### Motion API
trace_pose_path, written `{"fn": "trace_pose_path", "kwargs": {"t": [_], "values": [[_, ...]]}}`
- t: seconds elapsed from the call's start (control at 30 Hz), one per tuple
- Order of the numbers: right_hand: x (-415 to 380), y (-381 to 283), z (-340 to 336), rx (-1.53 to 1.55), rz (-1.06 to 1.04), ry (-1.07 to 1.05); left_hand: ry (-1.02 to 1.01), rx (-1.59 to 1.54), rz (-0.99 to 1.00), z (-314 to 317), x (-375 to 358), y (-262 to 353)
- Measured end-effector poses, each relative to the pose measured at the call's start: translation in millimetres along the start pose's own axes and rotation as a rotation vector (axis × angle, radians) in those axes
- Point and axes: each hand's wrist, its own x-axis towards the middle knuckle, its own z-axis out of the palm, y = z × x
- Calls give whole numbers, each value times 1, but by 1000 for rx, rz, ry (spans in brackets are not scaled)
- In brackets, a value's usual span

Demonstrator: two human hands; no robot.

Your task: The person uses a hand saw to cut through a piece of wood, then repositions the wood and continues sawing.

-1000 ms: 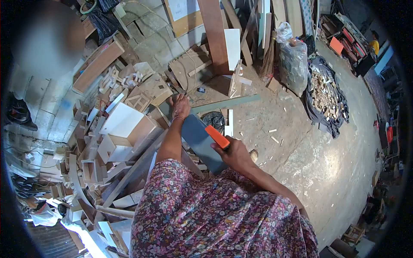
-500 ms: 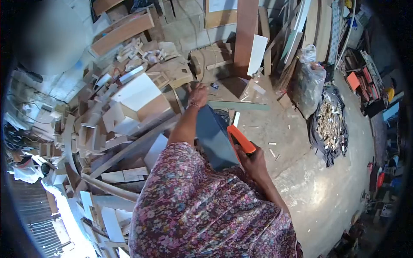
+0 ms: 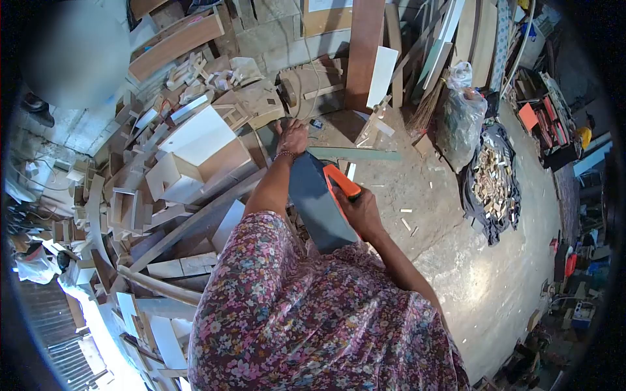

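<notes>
A long dark blue-grey board (image 3: 319, 212) with a red right edge runs away from my body. At its far end, my left hand (image 3: 293, 137) lies with the fingers bent down over it. My right hand (image 3: 360, 212) is wrapped round an orange tool with a black grip (image 3: 343, 182), held right at the board's right edge. The tool's working end is hidden. A narrow greenish strip (image 3: 355, 154) lies crosswise on the floor just beyond.
Stacked wood offcuts and a white-topped box (image 3: 199, 137) crowd the left side. Tall planks (image 3: 364, 58) lean at the back. To the right, a clear plastic sack (image 3: 462, 124) stands beside a dark cloth heaped with wood scraps (image 3: 493, 179). Small chips dot the concrete floor (image 3: 450, 274).
The orange tool and my right hand have moved forward along the board's edge. My left hand stays at the far end. The whole view has shifted slightly.
</notes>
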Motion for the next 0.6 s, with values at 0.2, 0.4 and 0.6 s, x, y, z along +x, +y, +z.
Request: {"fn": "trace_pose_path", "kwargs": {"t": [0.2, 0.4, 0.6], "values": [[-50, -23, -39, 95, -6, 0, -13, -48, -53, 1, 4, -3], [-49, -9, -27, 97, -44, 38, -82, -17, -78, -3, 1, 1], [-16, -3, -6, -23, -38, 54, -20, 108, -18, 10, 3, -9]]}}
